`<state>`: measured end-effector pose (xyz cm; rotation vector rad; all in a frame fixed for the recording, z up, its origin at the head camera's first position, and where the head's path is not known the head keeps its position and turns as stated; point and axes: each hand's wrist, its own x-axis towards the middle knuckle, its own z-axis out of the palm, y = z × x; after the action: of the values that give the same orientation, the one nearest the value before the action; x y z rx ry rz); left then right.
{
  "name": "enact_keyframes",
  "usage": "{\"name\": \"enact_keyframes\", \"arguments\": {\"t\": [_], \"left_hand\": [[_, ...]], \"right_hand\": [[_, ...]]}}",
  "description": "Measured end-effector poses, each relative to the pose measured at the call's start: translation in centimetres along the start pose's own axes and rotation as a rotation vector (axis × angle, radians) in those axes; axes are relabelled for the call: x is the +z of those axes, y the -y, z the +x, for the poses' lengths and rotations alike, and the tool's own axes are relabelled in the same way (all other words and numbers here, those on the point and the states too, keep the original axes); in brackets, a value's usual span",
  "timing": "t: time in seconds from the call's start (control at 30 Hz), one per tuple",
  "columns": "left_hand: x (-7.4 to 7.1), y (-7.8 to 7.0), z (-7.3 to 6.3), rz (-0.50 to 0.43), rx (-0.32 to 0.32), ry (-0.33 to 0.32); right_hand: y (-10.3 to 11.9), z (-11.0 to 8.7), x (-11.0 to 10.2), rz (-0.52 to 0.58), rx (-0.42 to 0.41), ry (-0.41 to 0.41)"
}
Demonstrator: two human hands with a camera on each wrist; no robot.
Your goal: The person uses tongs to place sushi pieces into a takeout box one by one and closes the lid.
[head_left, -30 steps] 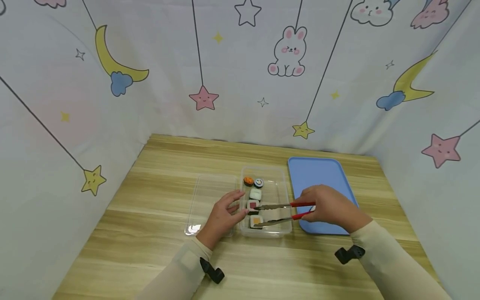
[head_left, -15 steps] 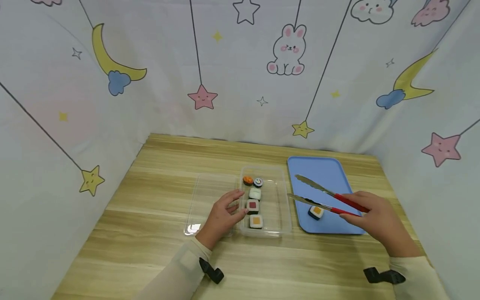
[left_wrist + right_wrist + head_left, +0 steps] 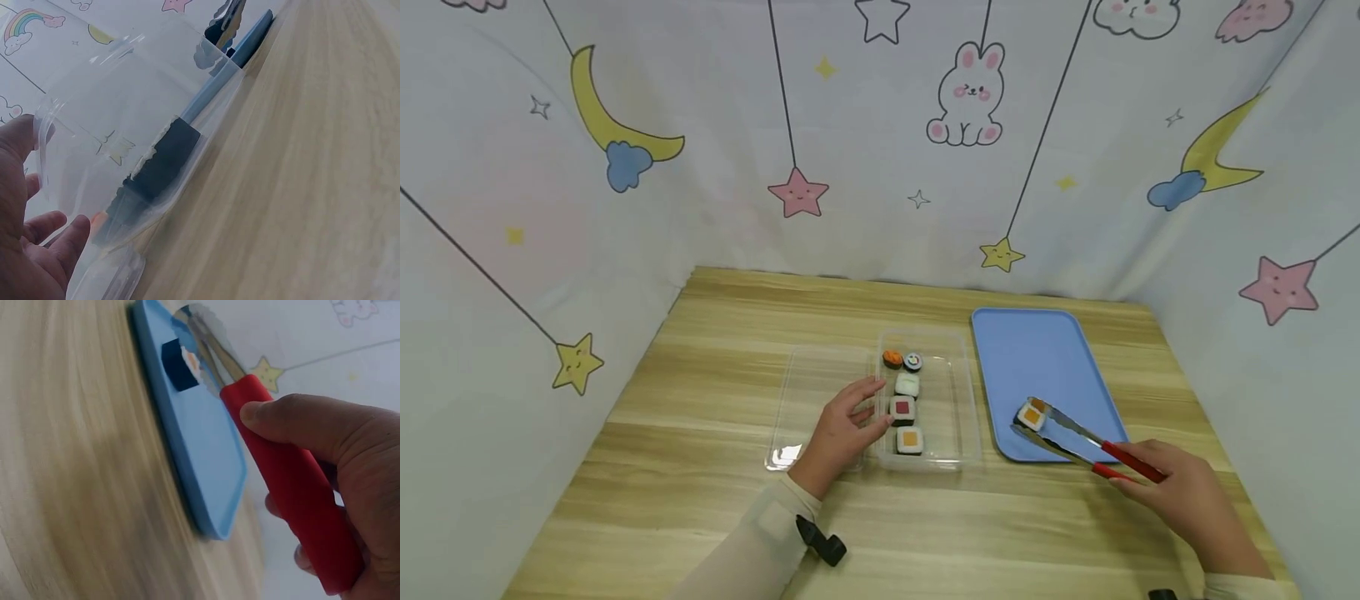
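Your tongs (image 3: 287, 481) have left the clear box (image 3: 976, 400) and are low over the near part of the blue tray (image 3: 1022, 350), on the right. A second ago the tips were over the box; half a second ago, over the tray, farther and more left. Now they straddle the tray roll (image 3: 1031, 416), one tip on its far side, one near-left. Can't tell whether they touch or pinch it.

Right hand (image 3: 1183, 492): grip closed round the red handles. Left hand (image 3: 841, 425): fingers relaxed and spread, no grasp that I can see; it's stayed at the box's left wall, apparently touching.

Box contents unchanged over this window: orange-topped piece (image 3: 892, 358) and small round roll (image 3: 913, 362) at far left, then pale piece (image 3: 907, 384), red-centred roll (image 3: 902, 409) and yellow-centred roll (image 3: 909, 439), running nearer. Clear lid (image 3: 820, 367) lies left of the box on the surface (image 3: 925, 533).

My read: work has shifted to the tray roll; box stock isn't depleted by this move.
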<state>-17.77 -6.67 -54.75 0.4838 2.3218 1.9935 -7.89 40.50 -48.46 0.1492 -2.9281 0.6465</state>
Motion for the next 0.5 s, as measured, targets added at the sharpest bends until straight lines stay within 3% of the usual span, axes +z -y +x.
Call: {"name": "enact_keyframes", "arguments": {"t": [0.5], "left_hand": [[0.02, 0.37, 0.05, 0.012, 0.003, -0.005]], "right_hand": [[-0.33, -0.40, 0.67, -0.024, 0.015, -0.028]]}}
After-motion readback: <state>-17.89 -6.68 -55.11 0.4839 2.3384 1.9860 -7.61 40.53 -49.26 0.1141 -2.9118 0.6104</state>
